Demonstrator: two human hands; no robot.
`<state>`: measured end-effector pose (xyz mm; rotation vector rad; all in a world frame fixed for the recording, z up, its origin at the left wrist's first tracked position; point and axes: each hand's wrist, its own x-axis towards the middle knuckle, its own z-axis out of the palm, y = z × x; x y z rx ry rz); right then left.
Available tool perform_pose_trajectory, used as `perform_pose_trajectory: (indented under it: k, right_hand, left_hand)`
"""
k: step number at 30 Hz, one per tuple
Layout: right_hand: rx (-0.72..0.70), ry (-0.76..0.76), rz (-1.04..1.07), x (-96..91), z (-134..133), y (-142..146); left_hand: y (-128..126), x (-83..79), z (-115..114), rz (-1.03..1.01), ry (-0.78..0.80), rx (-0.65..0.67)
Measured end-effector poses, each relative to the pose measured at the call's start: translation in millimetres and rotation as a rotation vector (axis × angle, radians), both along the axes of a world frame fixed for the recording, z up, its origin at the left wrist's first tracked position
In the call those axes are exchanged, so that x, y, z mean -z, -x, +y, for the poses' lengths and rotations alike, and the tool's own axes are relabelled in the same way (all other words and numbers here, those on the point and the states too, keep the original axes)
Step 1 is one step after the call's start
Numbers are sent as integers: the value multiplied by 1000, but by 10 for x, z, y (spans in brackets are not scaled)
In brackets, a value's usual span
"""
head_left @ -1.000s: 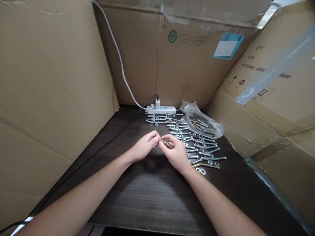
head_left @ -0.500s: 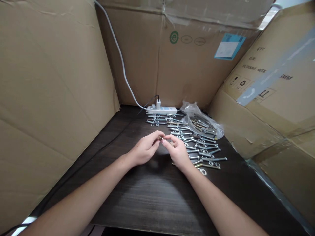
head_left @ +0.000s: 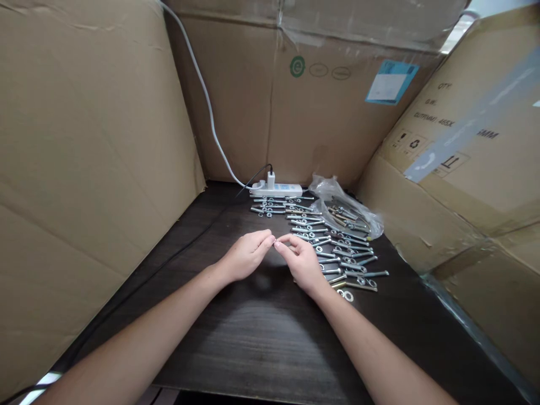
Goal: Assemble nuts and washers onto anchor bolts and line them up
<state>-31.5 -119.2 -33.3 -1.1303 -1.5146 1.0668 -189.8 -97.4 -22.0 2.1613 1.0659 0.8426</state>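
Observation:
My left hand (head_left: 248, 256) is closed, its thumb pressed against the bent fingers. My right hand (head_left: 300, 261) pinches with thumb and index finger, their tips touching the left fingertips. Whatever small piece lies between the fingertips is almost wholly hidden, and I cannot make out its kind. Both hands are above the dark wooden table (head_left: 253, 343). Just right of and behind my right hand lie rows of metal bolts (head_left: 375, 274), with washers and rings among them. A flat washer (head_left: 348, 296) lies at the near end of these rows.
A clear plastic bag (head_left: 373, 219) with more bolts lies at the back right. Behind the rows sits a white power strip (head_left: 289, 190) with a plug and a white cord (head_left: 206, 95). Cardboard walls (head_left: 228, 84) enclose three sides. A black cable (head_left: 181, 251) crosses the table's left.
The brass-coloured piece that showed between my fingertips is now covered. My left fingers have closed further, and both hands have shifted slightly left.

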Motion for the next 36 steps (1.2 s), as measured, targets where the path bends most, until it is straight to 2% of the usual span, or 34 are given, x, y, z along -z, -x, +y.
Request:
perform_pose_trajectory:
  k: [8,15,21,29,36]
  right_hand:
    - [40,-10,-1,8,20,-6]
    - [51,-19,-28,-14,-2,0]
    - [50,-16,-9,-14,32,-22]
    - [66,13,-8,-39,39,-38]
    - [50,-8,-21,-44,38,-42]
  left_hand:
    - [21,-59,-61,-33,-38,17]
    - [13,-47,-34,-8,-82,-73]
    - [15,-32,-52,-14,-58,14]
    - [18,-42,-44,-44,-103,-44]
    - [4,-57,-44,-43,-58,22]
